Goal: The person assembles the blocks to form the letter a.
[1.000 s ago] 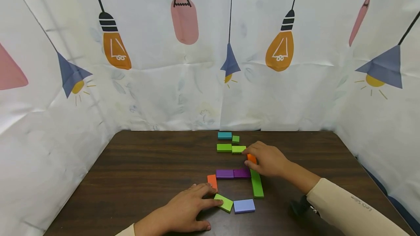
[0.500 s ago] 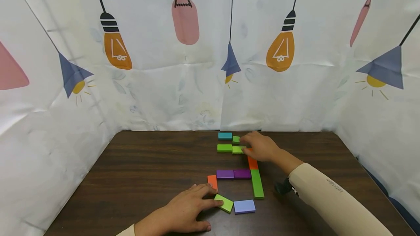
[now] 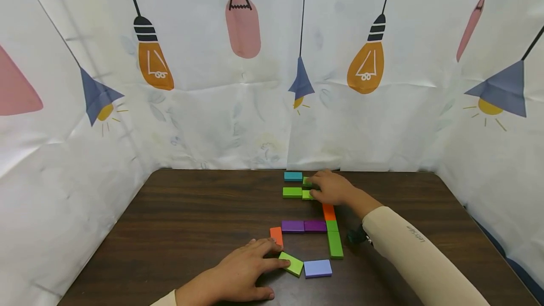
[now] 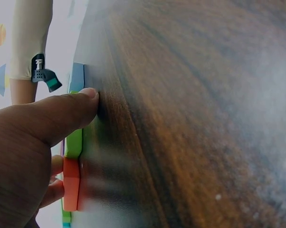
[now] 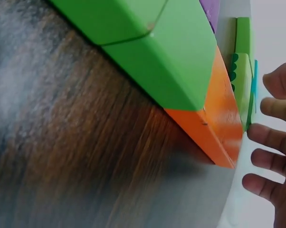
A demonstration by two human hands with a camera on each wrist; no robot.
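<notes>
My left hand [image 3: 242, 270] lies at the near side of the blocks, with its fingertips on a tilted lime block [image 3: 292, 265] and an orange-red block [image 3: 276, 236]. In the left wrist view its thumb stretches in front of the blocks. At the far end my right hand [image 3: 333, 188] reaches over a small green block [image 3: 306, 181] and a lime block [image 3: 307, 195], partly covering both. Its fingers are spread in the right wrist view, beyond an orange block [image 5: 224, 123]. That orange block adjoins a green block [image 5: 181, 71], with another green block nearer.
Two purple blocks [image 3: 293, 226] run across the middle of the layout. A pale blue block [image 3: 318, 268] lies nearest the front. Farther back are a teal block [image 3: 293, 176] and a lime block [image 3: 292, 192]. A printed white cloth [image 3: 238, 122] surrounds the brown table [image 3: 182, 221].
My right hand has moved from the orange block away toward the back, over the small green block, uncovering most of the orange block. The left hand and near blocks stay put.
</notes>
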